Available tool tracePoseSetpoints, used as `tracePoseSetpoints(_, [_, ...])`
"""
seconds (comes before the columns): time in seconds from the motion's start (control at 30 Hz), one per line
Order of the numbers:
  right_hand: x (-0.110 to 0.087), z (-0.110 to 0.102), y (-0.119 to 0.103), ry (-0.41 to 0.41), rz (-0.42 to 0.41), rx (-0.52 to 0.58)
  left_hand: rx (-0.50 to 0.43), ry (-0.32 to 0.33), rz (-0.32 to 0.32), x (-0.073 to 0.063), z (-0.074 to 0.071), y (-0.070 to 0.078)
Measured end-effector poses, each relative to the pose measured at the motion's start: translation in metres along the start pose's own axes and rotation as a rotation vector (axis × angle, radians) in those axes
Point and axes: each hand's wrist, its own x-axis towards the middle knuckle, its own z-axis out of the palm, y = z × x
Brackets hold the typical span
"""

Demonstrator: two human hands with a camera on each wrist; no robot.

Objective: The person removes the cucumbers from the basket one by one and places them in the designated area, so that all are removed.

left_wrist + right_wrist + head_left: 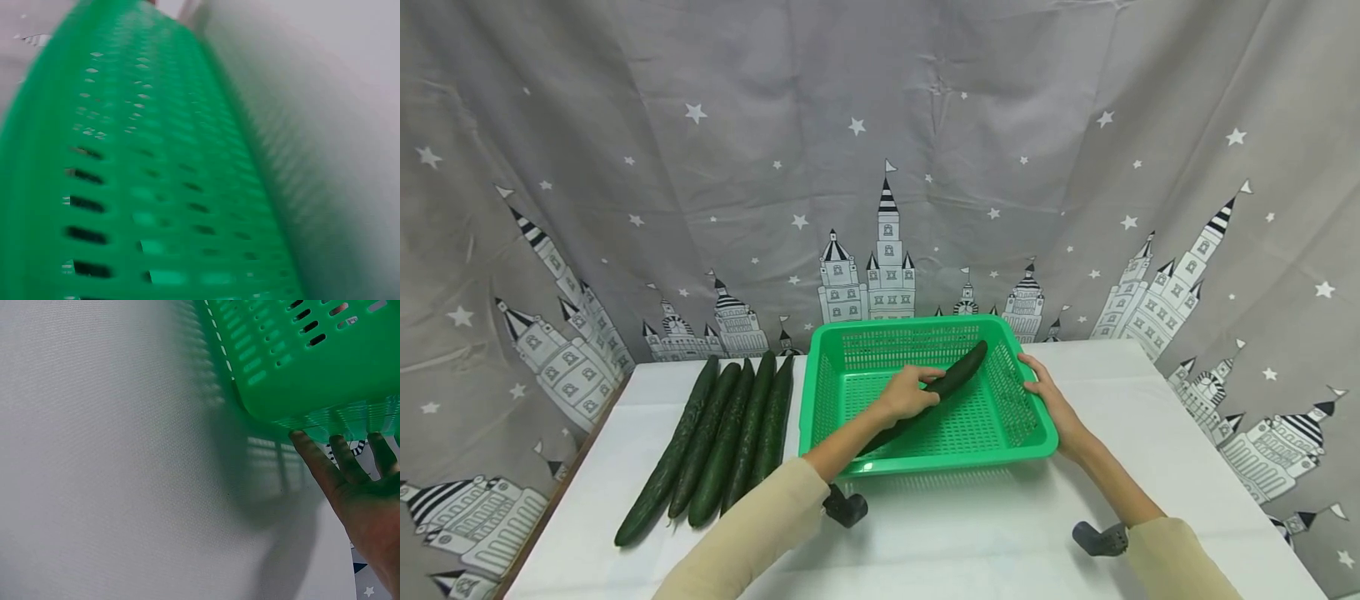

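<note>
A long dark green cucumber (958,375) lies slantwise inside the green plastic basket (940,467) in the head view. My left hand (908,393) reaches over the basket's front rim and grips this cucumber around its middle. The forearm covers part of its near end. On the basket's right side, my right hand (1054,408) touches the end wall near the rim. The right wrist view shows that hand's fingers (320,459) stretched out, fingertips against the perforated wall. In the left wrist view the basket's slotted outer wall (37,206) fills much of the picture, hiding the left hand.
Several more cucumbers (730,442) lie side by side on the white table (955,542), left of the basket. A grey curtain (880,108) printed with castles and stars hangs behind the table's back edge. Dark wrist devices (1101,540) show at both sleeves.
</note>
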Motion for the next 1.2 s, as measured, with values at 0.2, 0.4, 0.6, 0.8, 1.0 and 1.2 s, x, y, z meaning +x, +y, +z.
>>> tracePoseSetpoints(0.2, [0.000, 0.001, -0.001, 0.006, 0.013, 0.021, -0.049, 0.058, -0.016, -0.003, -0.023, 0.017])
tracePoseSetpoints(0.4, [0.000, 0.000, -0.002, 0.003, 0.008, 0.017, -0.127, 0.102, -0.038, -0.012, -0.054, 0.031])
tracePoseSetpoints(0.6, [0.000, 0.001, -0.001, 0.010, 0.018, 0.023, -0.187, 0.149, -0.039, -0.029, -0.088, 0.035])
tracePoseSetpoints(0.8, [0.000, 0.002, -0.001, 0.015, 0.016, 0.029, -0.224, 0.220, -0.048, -0.053, -0.126, 0.026])
tracePoseSetpoints(1.0, [0.000, 0.002, -0.002, 0.009, 0.021, 0.029, -0.243, 0.296, -0.063, -0.085, -0.165, -0.001])
tracePoseSetpoints(1.2, [0.000, 0.002, -0.001, 0.014, 0.022, 0.031, -0.260, 0.365, -0.103, -0.123, -0.195, -0.033])
